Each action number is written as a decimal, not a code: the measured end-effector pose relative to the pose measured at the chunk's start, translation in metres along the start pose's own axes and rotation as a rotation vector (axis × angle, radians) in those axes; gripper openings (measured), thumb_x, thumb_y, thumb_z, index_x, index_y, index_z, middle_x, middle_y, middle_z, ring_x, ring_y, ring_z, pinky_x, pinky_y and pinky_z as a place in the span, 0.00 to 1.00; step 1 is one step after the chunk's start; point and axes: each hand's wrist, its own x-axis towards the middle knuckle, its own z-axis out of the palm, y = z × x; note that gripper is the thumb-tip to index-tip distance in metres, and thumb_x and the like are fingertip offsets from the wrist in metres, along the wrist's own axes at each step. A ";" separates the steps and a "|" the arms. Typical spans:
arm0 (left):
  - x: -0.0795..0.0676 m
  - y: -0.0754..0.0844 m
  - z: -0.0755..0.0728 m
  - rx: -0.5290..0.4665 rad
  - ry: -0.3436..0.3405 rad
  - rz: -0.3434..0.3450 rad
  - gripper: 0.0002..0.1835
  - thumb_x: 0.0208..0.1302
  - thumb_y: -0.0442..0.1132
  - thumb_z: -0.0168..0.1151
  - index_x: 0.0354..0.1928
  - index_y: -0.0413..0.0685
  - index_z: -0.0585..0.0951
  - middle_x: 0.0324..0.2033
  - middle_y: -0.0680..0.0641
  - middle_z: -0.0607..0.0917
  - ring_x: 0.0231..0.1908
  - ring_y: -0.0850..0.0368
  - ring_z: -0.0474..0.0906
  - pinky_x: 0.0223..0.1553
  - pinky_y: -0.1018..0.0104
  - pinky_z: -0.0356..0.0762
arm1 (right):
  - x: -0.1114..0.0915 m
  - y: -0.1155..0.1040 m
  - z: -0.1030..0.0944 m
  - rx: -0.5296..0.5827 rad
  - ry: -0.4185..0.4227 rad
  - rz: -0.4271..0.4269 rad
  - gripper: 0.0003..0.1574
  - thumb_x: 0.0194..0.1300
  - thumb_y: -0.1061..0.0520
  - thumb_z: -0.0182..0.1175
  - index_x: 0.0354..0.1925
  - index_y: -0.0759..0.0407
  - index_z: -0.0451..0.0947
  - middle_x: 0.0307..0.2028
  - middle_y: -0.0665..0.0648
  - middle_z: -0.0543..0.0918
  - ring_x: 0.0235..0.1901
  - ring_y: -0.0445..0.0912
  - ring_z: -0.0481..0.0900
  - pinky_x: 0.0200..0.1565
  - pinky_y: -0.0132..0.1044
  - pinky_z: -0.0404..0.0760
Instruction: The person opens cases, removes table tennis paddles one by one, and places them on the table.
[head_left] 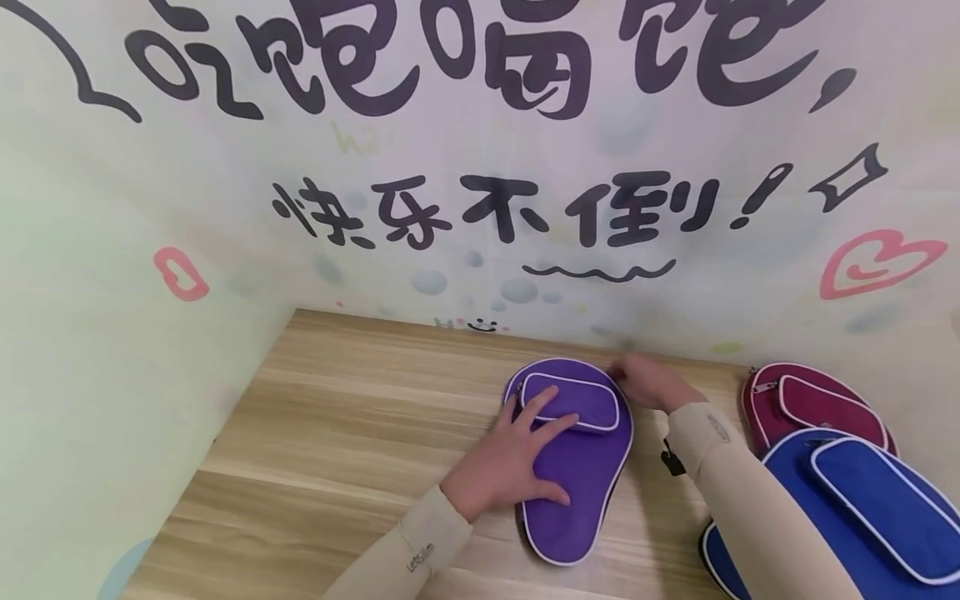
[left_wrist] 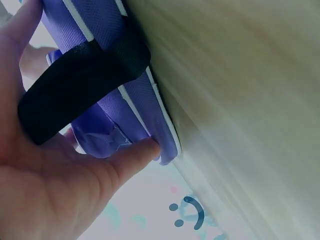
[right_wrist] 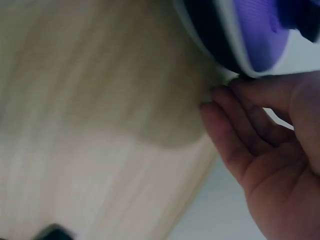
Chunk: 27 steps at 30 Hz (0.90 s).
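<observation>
Head view: blue case partly hides red case, left hand splays on purple case, right hand pinches its edge.

**Lettered wall above a wood-grain tabletop**

The wall is pale, tinted lilac and grey, with two lines of bold dark Chinese characters across it. A wavy line underlines the right half of the lower row. A pink heart outline sits to the left, a larger heart with a smile inside to the right, below a four-pointed star outline. Bluish blots and a small smiley are printed low down, the smiley just above the tabletop's back edge. Left of the tabletop, a pale green surface slopes down to a light blue round patch. The tabletop's light brown grain runs mostly sideways. Light is soft, with blurred shadows on the wood.
</observation>
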 end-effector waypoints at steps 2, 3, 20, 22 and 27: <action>0.003 -0.002 -0.001 -0.007 -0.009 -0.002 0.58 0.46 0.77 0.68 0.79 0.76 0.55 0.83 0.51 0.44 0.73 0.20 0.56 0.73 0.37 0.63 | -0.005 0.002 0.004 -0.022 0.047 0.019 0.15 0.69 0.66 0.55 0.46 0.65 0.87 0.41 0.62 0.90 0.45 0.58 0.87 0.53 0.56 0.83; 0.004 -0.002 -0.002 -0.009 -0.012 -0.004 0.58 0.46 0.78 0.68 0.79 0.77 0.54 0.83 0.51 0.43 0.73 0.21 0.56 0.73 0.37 0.63 | -0.007 0.003 0.007 -0.026 0.066 0.033 0.14 0.69 0.65 0.55 0.45 0.65 0.87 0.41 0.63 0.90 0.46 0.59 0.87 0.53 0.56 0.83; 0.015 -0.014 -0.002 -0.061 -0.029 -0.043 0.58 0.46 0.77 0.69 0.79 0.80 0.54 0.83 0.55 0.41 0.76 0.23 0.51 0.73 0.37 0.62 | -0.076 -0.018 0.031 -0.143 0.186 0.069 0.04 0.64 0.64 0.65 0.33 0.58 0.87 0.30 0.54 0.87 0.33 0.49 0.85 0.38 0.49 0.84; 0.016 -0.014 -0.003 -0.064 -0.031 -0.046 0.57 0.46 0.77 0.69 0.79 0.80 0.54 0.83 0.55 0.41 0.77 0.24 0.50 0.74 0.37 0.62 | -0.083 -0.021 0.035 -0.144 0.209 0.047 0.04 0.63 0.63 0.67 0.32 0.57 0.87 0.29 0.52 0.85 0.31 0.46 0.82 0.37 0.46 0.83; 0.017 -0.012 -0.006 -0.076 -0.047 -0.063 0.57 0.46 0.77 0.69 0.78 0.82 0.54 0.83 0.56 0.41 0.77 0.23 0.50 0.71 0.38 0.66 | -0.099 -0.033 0.048 -0.170 0.270 0.031 0.10 0.62 0.62 0.68 0.25 0.51 0.82 0.24 0.46 0.78 0.26 0.37 0.73 0.30 0.37 0.75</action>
